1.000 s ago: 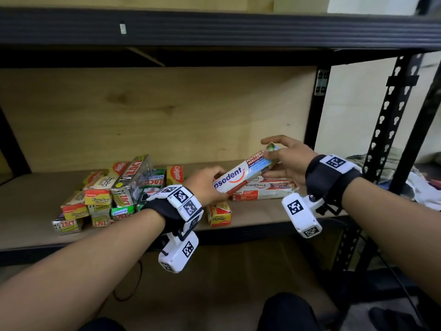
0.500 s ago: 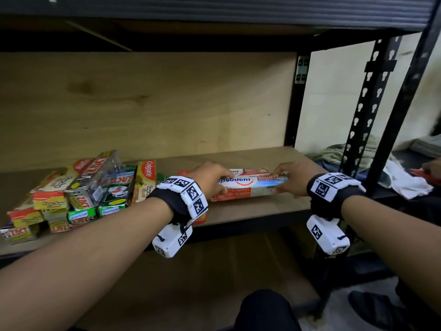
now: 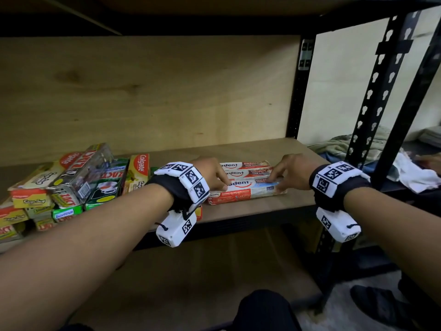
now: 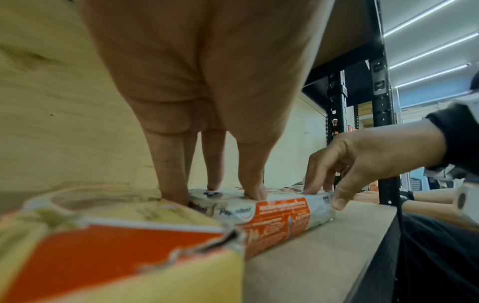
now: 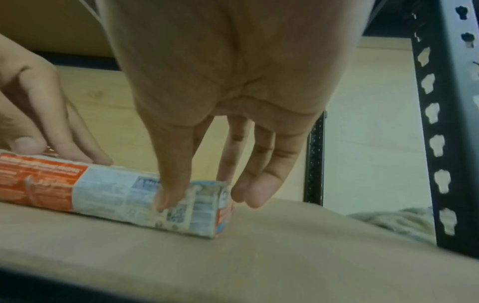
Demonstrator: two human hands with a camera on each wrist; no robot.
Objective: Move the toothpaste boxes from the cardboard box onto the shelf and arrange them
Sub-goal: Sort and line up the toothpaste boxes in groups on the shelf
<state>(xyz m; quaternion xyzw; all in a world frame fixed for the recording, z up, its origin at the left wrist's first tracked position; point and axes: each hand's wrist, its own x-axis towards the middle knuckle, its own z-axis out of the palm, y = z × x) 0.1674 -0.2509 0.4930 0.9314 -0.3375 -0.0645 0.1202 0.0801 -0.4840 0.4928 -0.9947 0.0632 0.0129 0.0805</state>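
Observation:
Three long Pepsodent toothpaste boxes lie side by side on the wooden shelf (image 3: 274, 207). Both hands are on the front box (image 3: 248, 188) (image 4: 279, 213) (image 5: 103, 190). My left hand (image 3: 223, 185) (image 4: 215, 184) presses straight fingertips down on the top of its left end. At the right end my right hand (image 3: 278, 181) (image 5: 204, 196) pinches it, thumb on the front face and index finger behind. The two other Pepsodent boxes (image 3: 247, 169) lie just behind it. No cardboard box is in view.
A loose pile of small Colgate and Zact boxes (image 3: 71, 185) fills the shelf's left part. A small orange and yellow box (image 4: 116, 256) lies under my left wrist. Black rack uprights (image 3: 372, 111) stand at the right, with cloth (image 3: 346, 146) beyond. Bare board lies right of the Pepsodent boxes.
The Pepsodent box went from tilted in the air between both hands down onto the shelf, in front of the two others. Both hands came down with it and stay on it.

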